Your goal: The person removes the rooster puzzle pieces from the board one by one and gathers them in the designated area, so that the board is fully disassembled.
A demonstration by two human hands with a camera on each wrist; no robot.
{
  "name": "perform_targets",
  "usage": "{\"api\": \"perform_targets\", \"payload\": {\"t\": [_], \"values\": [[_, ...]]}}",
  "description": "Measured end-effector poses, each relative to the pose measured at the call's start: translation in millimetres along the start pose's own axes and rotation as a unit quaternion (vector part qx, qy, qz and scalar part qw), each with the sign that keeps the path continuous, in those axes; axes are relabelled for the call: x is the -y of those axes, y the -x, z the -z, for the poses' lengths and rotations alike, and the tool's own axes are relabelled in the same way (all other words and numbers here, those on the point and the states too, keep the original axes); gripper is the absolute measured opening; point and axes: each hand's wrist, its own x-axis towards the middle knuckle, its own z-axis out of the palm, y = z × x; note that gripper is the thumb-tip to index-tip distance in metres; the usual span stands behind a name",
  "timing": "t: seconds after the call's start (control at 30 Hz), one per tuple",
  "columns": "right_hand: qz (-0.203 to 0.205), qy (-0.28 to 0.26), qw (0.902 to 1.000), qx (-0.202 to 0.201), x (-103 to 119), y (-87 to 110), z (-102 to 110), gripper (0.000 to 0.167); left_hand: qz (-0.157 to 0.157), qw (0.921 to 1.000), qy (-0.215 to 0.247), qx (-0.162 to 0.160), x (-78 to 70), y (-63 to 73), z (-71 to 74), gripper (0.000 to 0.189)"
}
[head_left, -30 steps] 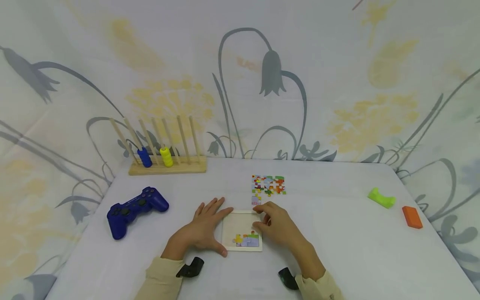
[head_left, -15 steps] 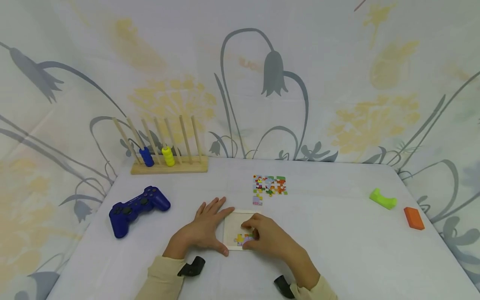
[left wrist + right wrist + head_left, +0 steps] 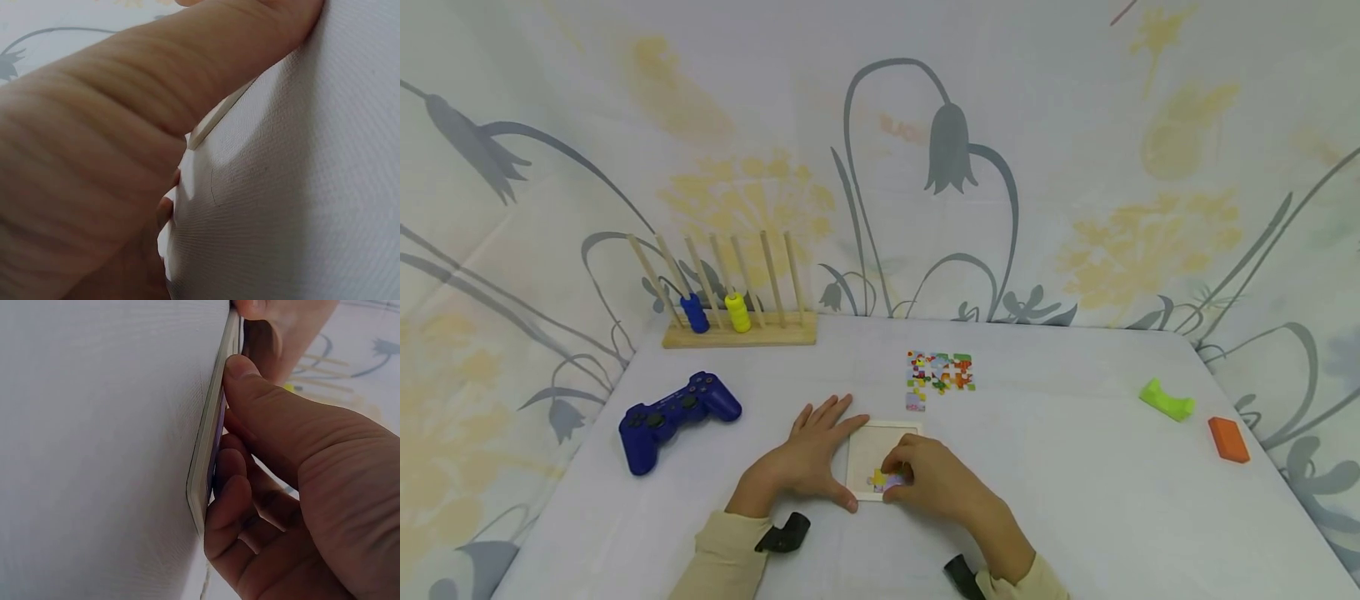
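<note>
A small puzzle tray (image 3: 867, 442) with a pale rim lies flat on the table. A few joined puzzle pieces (image 3: 877, 480), yellow and lilac, lie in its near right part. With spread fingers, my left hand (image 3: 808, 457) rests along the tray's left side, its thumb by the near left corner. My right hand (image 3: 936, 479) covers the tray's right side, thumb and forefinger curled about the pieces and seeming to pinch them. In the right wrist view, the thumb (image 3: 269, 394) touches the tray's edge; what lies under the fingertips is mostly hidden.
Beyond the tray lies a partly joined group of puzzle pieces (image 3: 951, 372). A blue game controller (image 3: 679, 417) and a wooden peg rack (image 3: 752, 335) with blue and yellow beads stand left. A green curved block (image 3: 1167, 401) and an orange block (image 3: 1228, 439) lie right.
My right hand has moved from the tray's far right corner towards its near edge, over the pieces there. The left hand has kept its place. The view has shifted slightly.
</note>
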Motion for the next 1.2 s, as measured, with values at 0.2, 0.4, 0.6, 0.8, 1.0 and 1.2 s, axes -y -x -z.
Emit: {"api": "perform_targets", "payload": {"t": [0.2, 0.4, 0.6, 0.8, 1.0, 1.2], "values": [[-0.013, 0.003, 0.9999, -0.007, 2.2, 0.0, 1.3, 0.029, -0.001, 1.0, 0.001, 0.001, -0.2, 0.5, 0.8, 0.118], [-0.028, 0.004, 0.9996, -0.007, 4.1, 0.5, 2.6, 0.028, 0.0, 1.0, 0.004, 0.0, -0.7, 1.7, 1.1, 0.118], [-0.036, -0.003, 0.9994, 0.002, 4.5, 0.9, 3.8, 0.031, -0.001, 0.9999, 0.017, -0.002, -2.1, 1.9, 1.6, 0.118], [-0.038, -0.028, 0.9988, 0.011, 3.1, 1.4, 6.0, 0.029, -0.001, 0.9999, 0.015, -0.004, -2.2, 1.8, 1.1, 0.118], [-0.028, -0.032, 0.999, 0.015, 0.9, 1.6, 6.1, 0.028, -0.002, 0.9998, 0.019, -0.003, -3.4, 2.7, 2.1, 0.119], [-0.022, -0.039, 0.9989, 0.016, 0.7, 1.9, 6.0, 0.028, -0.002, 0.9998, 0.016, -0.005, -2.1, 2.4, 1.3, 0.119]]}}
